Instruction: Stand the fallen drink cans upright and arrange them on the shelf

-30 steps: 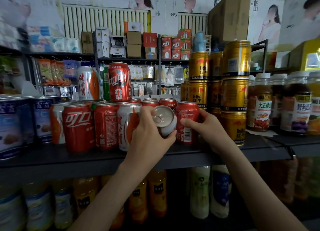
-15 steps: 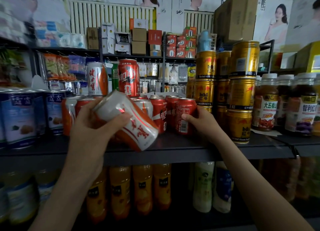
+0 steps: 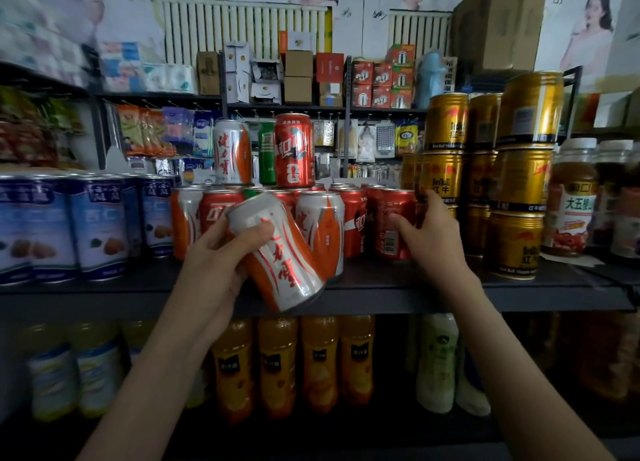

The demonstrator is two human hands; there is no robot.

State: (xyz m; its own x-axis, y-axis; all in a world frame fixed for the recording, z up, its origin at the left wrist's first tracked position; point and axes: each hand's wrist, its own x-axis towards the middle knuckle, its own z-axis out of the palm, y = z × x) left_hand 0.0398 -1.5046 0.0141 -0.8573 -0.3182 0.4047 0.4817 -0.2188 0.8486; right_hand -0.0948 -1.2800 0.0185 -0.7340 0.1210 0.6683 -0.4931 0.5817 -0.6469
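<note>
Our left grip (image 3: 214, 273) holds a white-and-orange can (image 3: 280, 253) tilted over the front edge of the shelf (image 3: 415, 298); our right grip (image 3: 433, 242) holds an upright red can (image 3: 391, 225) standing there.

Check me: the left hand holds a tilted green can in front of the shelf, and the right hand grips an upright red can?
Not quite. The head view shows the left hand holding a tilted white and orange can, not a green one, in front of the shelf; the right hand grips an upright red can.
</note>
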